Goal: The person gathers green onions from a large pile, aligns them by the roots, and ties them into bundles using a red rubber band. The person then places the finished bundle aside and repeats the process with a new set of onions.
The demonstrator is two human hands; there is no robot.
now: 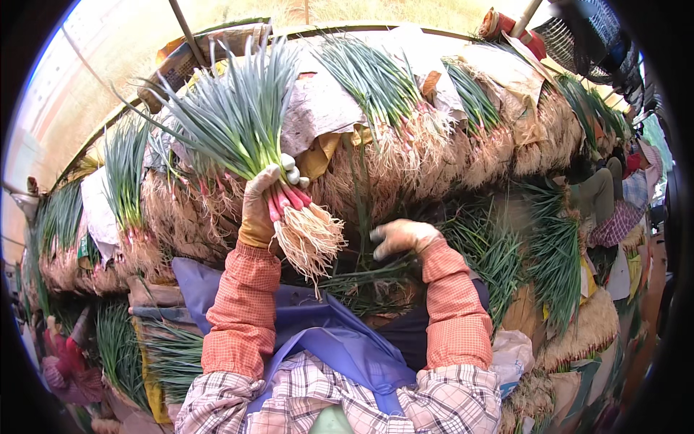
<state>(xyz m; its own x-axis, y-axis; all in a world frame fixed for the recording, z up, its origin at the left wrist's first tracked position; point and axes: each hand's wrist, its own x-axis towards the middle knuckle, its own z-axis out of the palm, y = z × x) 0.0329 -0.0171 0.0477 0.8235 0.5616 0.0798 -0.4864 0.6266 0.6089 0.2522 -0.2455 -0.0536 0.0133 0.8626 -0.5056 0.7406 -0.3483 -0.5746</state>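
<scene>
My left hand [264, 200], in a soiled glove with pale fingertips, is closed around the lower stems of a bunch of spring onions [244, 125]. The green leaves fan out up and to the left, while the reddish bulbs and long pale roots hang below the fist. To the right, my right hand [405, 237], also gloved and slightly blurred, is held with fingers apart and nothing in it. Below and around it lie loose green leaves [374, 287]. A blue apron [331, 331] covers my lap.
A long heap of spring onions with roots facing me [401, 157] curves across the front, partly covered by sacks [325, 114]. More bunches [553, 249] lie at the right and lower left [116, 347]. Other people sit at the far right [623, 200] and lower left [68, 363].
</scene>
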